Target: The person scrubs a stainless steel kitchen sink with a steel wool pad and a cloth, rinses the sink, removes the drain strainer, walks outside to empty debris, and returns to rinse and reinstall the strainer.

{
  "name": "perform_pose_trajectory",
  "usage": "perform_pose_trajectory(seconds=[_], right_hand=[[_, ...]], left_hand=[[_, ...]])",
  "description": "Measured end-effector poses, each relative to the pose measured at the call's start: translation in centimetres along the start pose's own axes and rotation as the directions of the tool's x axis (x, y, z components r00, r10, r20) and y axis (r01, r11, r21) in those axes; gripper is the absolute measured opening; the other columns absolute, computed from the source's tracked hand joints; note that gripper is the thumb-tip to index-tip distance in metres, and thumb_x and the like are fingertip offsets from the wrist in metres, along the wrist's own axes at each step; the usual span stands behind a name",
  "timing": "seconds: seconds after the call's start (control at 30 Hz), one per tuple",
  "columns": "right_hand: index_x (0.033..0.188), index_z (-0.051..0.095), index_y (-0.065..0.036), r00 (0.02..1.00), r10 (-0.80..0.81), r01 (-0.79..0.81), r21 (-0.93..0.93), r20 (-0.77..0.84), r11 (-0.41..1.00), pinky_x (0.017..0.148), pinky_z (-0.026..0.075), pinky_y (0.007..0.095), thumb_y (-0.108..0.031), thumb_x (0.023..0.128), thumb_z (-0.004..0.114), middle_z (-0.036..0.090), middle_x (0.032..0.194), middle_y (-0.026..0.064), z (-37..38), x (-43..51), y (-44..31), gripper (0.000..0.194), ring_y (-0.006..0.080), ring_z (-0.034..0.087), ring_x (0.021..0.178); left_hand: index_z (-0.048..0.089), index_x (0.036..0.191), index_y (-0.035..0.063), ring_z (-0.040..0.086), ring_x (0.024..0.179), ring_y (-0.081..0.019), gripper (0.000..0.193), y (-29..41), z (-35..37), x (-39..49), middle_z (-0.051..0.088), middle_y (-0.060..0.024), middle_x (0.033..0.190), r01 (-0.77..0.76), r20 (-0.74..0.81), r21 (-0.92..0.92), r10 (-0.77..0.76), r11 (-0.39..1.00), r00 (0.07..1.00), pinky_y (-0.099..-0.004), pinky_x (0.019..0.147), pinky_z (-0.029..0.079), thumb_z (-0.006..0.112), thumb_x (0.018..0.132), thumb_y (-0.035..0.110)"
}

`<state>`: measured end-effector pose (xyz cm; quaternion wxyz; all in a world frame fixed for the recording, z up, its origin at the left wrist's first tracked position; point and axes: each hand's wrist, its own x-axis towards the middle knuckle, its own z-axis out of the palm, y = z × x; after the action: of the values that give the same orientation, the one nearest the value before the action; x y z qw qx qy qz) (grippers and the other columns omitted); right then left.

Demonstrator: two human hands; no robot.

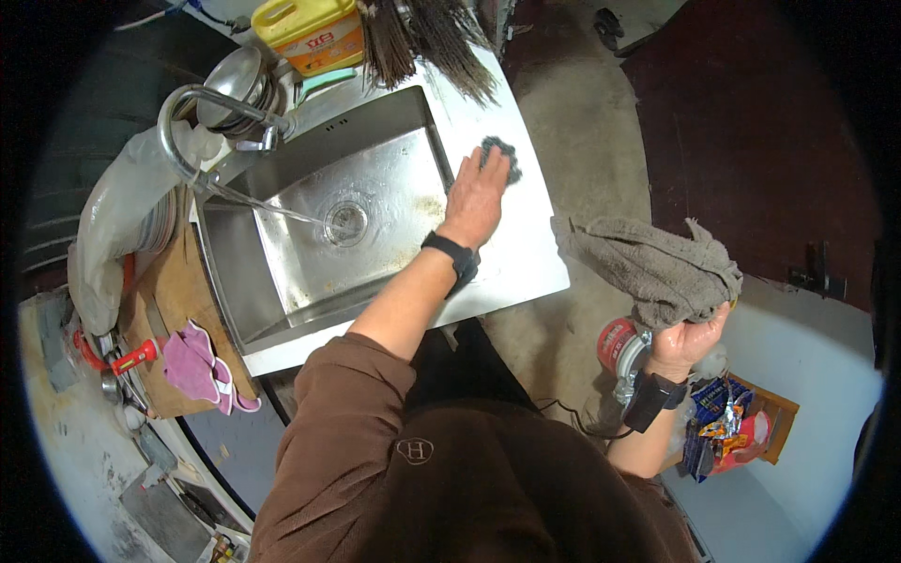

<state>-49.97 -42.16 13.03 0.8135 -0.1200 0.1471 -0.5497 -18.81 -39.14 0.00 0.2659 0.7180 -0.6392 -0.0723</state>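
Observation:
With its fingers on a dark scouring pad, my left hand presses against the white countertop to the right of the sink. The steel sink lies left of that hand, its bottom wet and stained in places. Water runs in a stream from the curved faucet onto the round drain. Off the counter's right edge, my right hand holds up a bunched grey-brown towel. The towel hides part of its fingers.
Behind the sink stand metal bowls, a yellow plastic jug and a bristly brush. A pink cloth and red flashlight lie on a wooden board at left. A crate with packets sits lower right.

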Motion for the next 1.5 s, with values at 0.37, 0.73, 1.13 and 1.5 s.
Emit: perform_pose_trajectory(seconds=[0.37,0.73,1.13,1.5], right_hand=[[0.135,0.049,-0.005,0.946,-0.045,0.025,-0.065,-0.321,0.998,0.112,0.030,0.0519,-0.032,0.090,0.057,0.050,0.140,0.0116,-1.6,-1.1,2.6,0.053,0.0322,0.045,0.129],[0.130,0.052,-0.003,0.947,0.004,-0.022,-0.053,-0.322,0.998,0.110,0.033,0.0493,-0.030,0.089,0.056,0.053,0.135,0.0134,0.4,-0.5,5.2,0.049,0.0320,0.048,0.125],[0.131,0.050,-0.002,0.951,0.146,-0.158,-0.023,-0.274,0.987,0.109,0.035,0.0493,-0.027,0.089,0.056,0.053,0.135,0.0143,0.7,2.4,9.2,0.049,0.0324,0.049,0.125],[0.128,0.052,-0.001,0.932,0.232,-0.258,-0.062,-0.278,0.964,0.109,0.036,0.0465,-0.024,0.090,0.055,0.054,0.132,0.0145,0.6,3.8,12.1,0.045,0.0321,0.049,0.123]], left_hand=[[0.053,0.125,0.0001,0.048,0.121,-0.0410,0.041,-3.9,-1.5,7.8,0.049,-0.0174,0.139,0.014,-0.142,0.195,0.014,0.981,0.990,-0.0454,0.101,0.043,0.051,0.084,-0.003],[0.052,0.119,-0.0040,0.049,0.120,-0.0396,0.042,-3.3,-3.4,6.2,0.054,-0.0219,0.126,0.029,-0.167,0.294,0.021,0.955,0.986,-0.0469,0.095,0.048,0.053,0.078,-0.007],[0.059,0.126,0.0092,0.038,0.135,-0.0356,0.044,-5.2,-2.6,5.2,0.047,-0.0079,0.144,-0.058,0.215,0.079,0.040,0.995,0.976,-0.0482,0.114,0.028,0.050,0.084,-0.002],[0.060,0.122,0.0006,0.051,0.108,-0.0326,0.042,-10.4,-6.0,2.5,0.057,-0.0147,0.131,0.094,-0.405,0.038,-0.071,0.995,0.912,-0.0412,0.099,0.041,0.056,0.081,-0.005]])
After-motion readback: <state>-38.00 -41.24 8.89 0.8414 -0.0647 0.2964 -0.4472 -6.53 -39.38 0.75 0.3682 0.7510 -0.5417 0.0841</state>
